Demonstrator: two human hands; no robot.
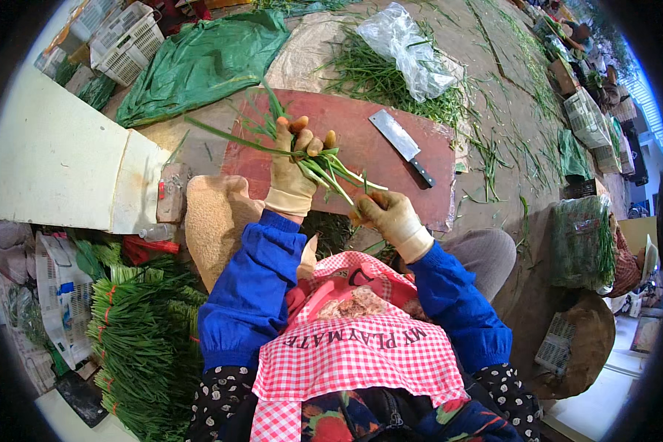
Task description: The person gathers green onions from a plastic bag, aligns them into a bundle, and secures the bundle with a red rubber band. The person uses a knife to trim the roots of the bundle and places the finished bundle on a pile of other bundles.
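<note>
My left hand (291,174), in a pale work glove, is closed around a small bunch of garlic chives (331,168). Long green leaves stick out past its far side, and the whitish stem ends point toward my right hand (393,216). That hand wears the same kind of glove, and its thumb and fingers pinch at the tip of the stems. Both hands are over a worn red board (342,119). To their right on the board lies a cleaver (396,136) with a dark handle, blade pointing away from me.
A loose heap of chives (364,69) lies beyond the board, partly under a clear plastic bag (400,44). Tied chive bundles (138,331) are stacked at my left, below a white box-like block (72,149). A green sack (204,61) is spread at the far left. Scraps litter the floor (508,166).
</note>
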